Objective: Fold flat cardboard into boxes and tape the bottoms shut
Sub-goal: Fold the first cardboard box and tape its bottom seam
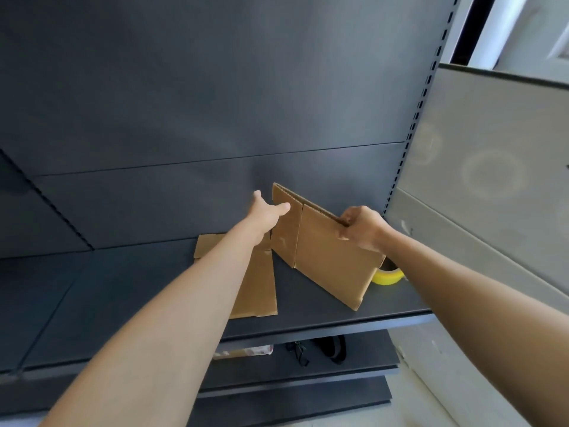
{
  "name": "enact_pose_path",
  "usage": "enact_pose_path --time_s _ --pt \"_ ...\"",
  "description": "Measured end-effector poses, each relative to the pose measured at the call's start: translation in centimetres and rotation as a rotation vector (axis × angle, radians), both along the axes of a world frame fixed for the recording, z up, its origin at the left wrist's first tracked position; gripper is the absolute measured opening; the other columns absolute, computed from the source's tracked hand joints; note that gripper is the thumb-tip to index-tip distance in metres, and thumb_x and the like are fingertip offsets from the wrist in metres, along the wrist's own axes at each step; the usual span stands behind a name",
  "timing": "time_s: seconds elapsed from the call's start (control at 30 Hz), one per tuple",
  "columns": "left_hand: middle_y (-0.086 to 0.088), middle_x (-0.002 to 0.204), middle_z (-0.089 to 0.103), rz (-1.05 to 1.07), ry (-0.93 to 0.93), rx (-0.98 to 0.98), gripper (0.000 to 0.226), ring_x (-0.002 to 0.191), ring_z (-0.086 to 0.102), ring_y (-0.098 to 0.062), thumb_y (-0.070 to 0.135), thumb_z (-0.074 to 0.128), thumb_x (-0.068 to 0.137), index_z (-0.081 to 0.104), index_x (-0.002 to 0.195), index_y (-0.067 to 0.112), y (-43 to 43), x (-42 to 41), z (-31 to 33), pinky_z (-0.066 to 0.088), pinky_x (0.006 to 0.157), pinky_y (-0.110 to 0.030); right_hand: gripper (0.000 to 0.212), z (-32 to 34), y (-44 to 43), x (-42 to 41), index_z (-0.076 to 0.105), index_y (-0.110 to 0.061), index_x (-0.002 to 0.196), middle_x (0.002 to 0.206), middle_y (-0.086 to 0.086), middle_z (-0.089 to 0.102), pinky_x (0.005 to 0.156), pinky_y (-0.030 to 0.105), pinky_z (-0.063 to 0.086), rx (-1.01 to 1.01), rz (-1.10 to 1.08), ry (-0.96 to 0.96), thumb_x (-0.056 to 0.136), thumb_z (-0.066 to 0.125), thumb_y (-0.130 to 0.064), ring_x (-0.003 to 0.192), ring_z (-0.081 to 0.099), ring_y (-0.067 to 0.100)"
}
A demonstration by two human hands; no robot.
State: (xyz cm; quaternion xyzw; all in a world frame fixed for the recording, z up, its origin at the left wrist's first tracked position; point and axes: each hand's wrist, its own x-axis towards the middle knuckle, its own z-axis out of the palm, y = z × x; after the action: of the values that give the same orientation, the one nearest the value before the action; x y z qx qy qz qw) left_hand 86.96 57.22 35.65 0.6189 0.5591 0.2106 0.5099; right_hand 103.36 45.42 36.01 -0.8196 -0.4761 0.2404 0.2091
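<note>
Dark grey metal shelf (pixel 123 282) carries a flat brown cardboard sheet (pixel 255 285) and a yellow tape roll (pixel 388 276); above it, the right hand (pixel 361 228) pinches a folded brown cardboard blank (pixel 326 251) by its top edge, while the left hand (pixel 266 211), fingers spread, touches its left flap

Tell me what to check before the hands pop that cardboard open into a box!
1. Right hand grips the held cardboard at its top edge: ok.
2. Left hand touches its far end: ok.
3. Cardboard opened up: not ok, it is flat.
4. Yellow tape roll close by on the shelf: ok.
5. Spare flat cardboard out of the way: cannot tell.
</note>
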Motion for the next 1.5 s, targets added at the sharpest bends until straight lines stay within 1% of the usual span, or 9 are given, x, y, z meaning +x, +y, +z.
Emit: enact_pose_path --time_s 0.17,0.33,0.53,0.7,0.87,1.17,1.27,1.37,1.5 --pt "-0.004 0.160 0.004 -0.016 -0.022 0.024 0.092 0.143 0.022 -0.030 0.030 0.064 0.090 -0.003 0.153 0.024 1.1 1.3 -0.1 0.028 0.112 -0.048 0.039 -0.5 -0.4 0.2 0.061 -0.018 0.120 0.110 0.001 0.064 0.081 0.029 0.043 -0.080 0.050 0.037 0.086 0.065 -0.038 0.097 0.058 0.019" --pt "-0.006 0.155 0.022 -0.066 0.022 0.049 0.083 0.136 0.034 -0.031 0.024 0.065 0.089 0.010 0.152 0.024 2.1 2.5 0.2 0.036 0.106 -0.046 0.050 0.7 -0.8 0.9 0.061 -0.024 0.120 0.109 -0.006 0.063 0.083 0.028 0.041 -0.118 0.024 0.074 0.092 0.043 -0.060 0.097 0.057 0.016" --pt "-0.006 0.150 0.031 -0.104 0.014 0.049 0.080 0.132 0.039 -0.030 0.020 0.067 0.088 0.017 0.149 0.023 3.7 2.9 0.2 0.040 0.107 -0.046 0.053 1.0 0.0 2.1 0.064 -0.020 0.123 0.120 0.001 0.065 0.104 0.040 0.039 -0.082 -0.121 0.222 0.096 0.036 -0.057 0.109 0.058 0.023" --pt "-0.006 0.146 0.035 -0.123 0.014 0.061 0.070 0.129 0.041 -0.028 0.021 0.063 0.091 0.022 0.147 0.021 3.9 3.3 -0.3 0.041 0.103 -0.044 0.044 1.1 -0.2 2.7 0.063 -0.017 0.122 0.118 -0.001 0.065 0.097 0.036 0.045 -0.109 -0.098 0.294 0.096 0.045 -0.049 0.107 0.059 0.020" --pt "-0.009 0.138 0.047 -0.170 0.047 0.040 0.040 0.118 0.049 -0.024 0.005 0.038 0.101 0.042 0.140 0.014 3.2 4.1 -0.5 0.045 0.096 -0.037 0.027 0.7 -0.6 3.7 0.066 -0.020 0.119 0.119 0.000 0.065 0.097 0.035 0.045 -0.128 -0.088 0.267 0.094 0.059 -0.027 0.109 0.058 0.021" --pt "-0.008 0.142 0.045 -0.123 -0.088 -0.075 0.044 0.125 0.050 -0.029 0.006 0.035 0.102 0.036 0.145 0.018 2.0 4.0 -0.7 0.044 0.101 -0.041 0.020 0.5 0.1 3.4 0.072 -0.021 0.109 0.108 -0.002 0.069 0.094 0.029 0.044 -0.075 -0.012 0.126 0.093 0.061 -0.025 0.100 0.061 0.016" --pt "-0.007 0.142 0.045 -0.163 -0.058 -0.078 0.048 0.129 0.044 -0.029 0.018 0.054 0.097 0.038 0.142 0.016 1.8 3.8 -0.8 0.042 0.103 -0.043 0.021 0.5 0.2 3.2 0.071 -0.022 0.110 0.109 -0.004 0.069 0.101 0.034 0.044 -0.077 0.004 0.155 0.093 0.061 -0.028 0.104 0.061 0.017" --pt "-0.004 0.144 0.039 -0.189 -0.022 -0.140 0.074 0.132 0.040 -0.028 0.032 0.071 0.083 0.028 0.142 0.020 1.4 3.7 -1.3 0.039 0.104 -0.045 0.025 0.5 0.2 3.2 0.070 -0.023 0.113 0.112 -0.003 0.069 0.101 0.034 0.043 -0.095 0.006 0.153 0.093 0.059 -0.035 0.104 0.062 0.017" --pt "-0.007 0.144 0.037 -0.160 -0.030 -0.181 0.077 0.129 0.041 -0.030 0.024 0.071 0.084 0.021 0.142 0.021 1.3 4.0 -1.4 0.045 0.096 -0.043 0.043 0.7 0.4 3.5 0.065 -0.018 0.120 0.117 0.003 0.066 0.093 0.038 0.050 -0.207 -0.048 0.200 0.089 0.058 -0.047 0.106 0.062 0.025"
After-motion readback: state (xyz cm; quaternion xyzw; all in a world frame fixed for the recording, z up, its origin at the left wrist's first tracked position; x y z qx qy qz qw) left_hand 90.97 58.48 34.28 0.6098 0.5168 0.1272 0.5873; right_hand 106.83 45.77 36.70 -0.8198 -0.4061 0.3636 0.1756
